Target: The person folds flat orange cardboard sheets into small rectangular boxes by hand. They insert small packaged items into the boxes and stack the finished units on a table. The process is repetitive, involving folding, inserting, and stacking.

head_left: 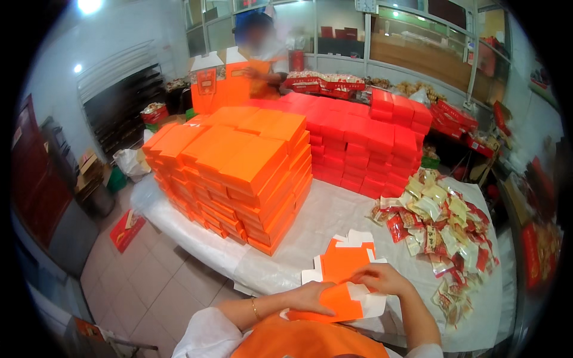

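Note:
A partly folded orange carton (343, 264) with white inner flaps lies at the table's near edge, in front of me. My left hand (313, 298) grips its near panel, thumb on the orange face and the other fingers mostly hidden. At the carton's right side, my right hand (378, 278) has its fingers bent and pressed together at a white flap. Left of it rises a big stack of closed orange boxes (239, 155). Behind that stand stacked red boxes (358, 140). Many small food packets (439, 221) are heaped to the right.
A white sheet (334, 206) covers the table. Across it, a person (262, 65) stands by upright orange cartons (219, 83). Red trays with packets (328, 83) line the back. A flat red piece of card (127, 231) lies on the tiled floor at left.

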`<state>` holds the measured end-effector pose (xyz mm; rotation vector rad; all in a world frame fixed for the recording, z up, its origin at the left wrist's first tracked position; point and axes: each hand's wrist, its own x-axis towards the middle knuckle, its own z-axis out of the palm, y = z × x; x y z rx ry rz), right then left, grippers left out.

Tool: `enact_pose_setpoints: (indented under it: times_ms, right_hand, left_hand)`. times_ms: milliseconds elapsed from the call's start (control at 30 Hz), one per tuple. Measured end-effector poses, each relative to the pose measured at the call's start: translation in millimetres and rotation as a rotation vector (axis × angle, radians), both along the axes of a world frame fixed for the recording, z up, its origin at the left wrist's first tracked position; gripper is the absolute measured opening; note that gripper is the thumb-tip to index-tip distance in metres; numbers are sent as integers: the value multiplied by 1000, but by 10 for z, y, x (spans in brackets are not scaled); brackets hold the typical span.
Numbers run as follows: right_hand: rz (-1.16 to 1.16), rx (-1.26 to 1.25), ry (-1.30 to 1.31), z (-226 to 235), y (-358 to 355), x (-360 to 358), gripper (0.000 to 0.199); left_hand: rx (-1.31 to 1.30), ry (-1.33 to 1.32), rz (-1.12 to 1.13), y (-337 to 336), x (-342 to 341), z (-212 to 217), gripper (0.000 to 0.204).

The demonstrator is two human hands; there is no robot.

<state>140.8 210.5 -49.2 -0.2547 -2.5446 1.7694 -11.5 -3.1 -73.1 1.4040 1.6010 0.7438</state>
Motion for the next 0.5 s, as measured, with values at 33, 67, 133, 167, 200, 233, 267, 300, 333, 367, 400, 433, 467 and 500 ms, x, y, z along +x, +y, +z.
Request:
enact_pose_setpoints:
  times_ms: [33, 67, 133, 167, 200, 233, 267, 300, 333, 367, 400, 433, 467, 500]
  right_hand:
    - [-282, -142, 133, -121, 37, 115, 19]
    - [-558, -278, 271, -291, 55, 251, 19]
    - [-889, -394, 416, -578, -60, 549, 16]
    - [-952, -374, 418, -657, -192, 725, 15]
    - [-829, -441, 216, -706, -386, 825, 18]
    - [-705, -512, 19, -706, -611, 853, 22]
    - [-520, -514, -38, -646, -787, 831, 23]
    - [-332, -513, -100, -601, -932, 787, 24]
    - [-320, -619, -88, -613, -1014, 714, 25]
    - [-309, -724, -77, -648, -1059, 621, 26]
    - [-296, -825, -65, -651, -1082, 543, 27]
    - [-289, -678, -33, -588, -1056, 456, 29]
    - [-280, -533, -3, -498, -1011, 361, 31]
    - [-266, -387, 30, -457, -963, 281, 33]
  left_hand:
    - [23, -33, 57, -28, 20, 45, 76]
    - [52, -71, 115, -56, 30, 92, 74]
    - [33, -37, 194, -171, 84, 280, 75]
    - [53, -9, 236, -220, 69, 248, 75]
    - [70, 22, 274, -255, 55, 220, 76]
    - [114, 69, 304, -289, 54, 68, 76]
    - [145, 112, 336, -306, 67, -8, 77]
    - [149, 115, 358, -315, 92, 2, 77]
    - [157, 115, 373, -315, 120, 16, 78]
    - [166, 114, 387, -309, 147, 23, 78]
    - [216, 125, 401, -287, 170, 13, 78]
    - [273, 140, 425, -239, 198, -2, 77]
    - [328, 154, 450, -184, 232, -17, 77]
    - [393, 256, 478, -98, 247, -16, 77]
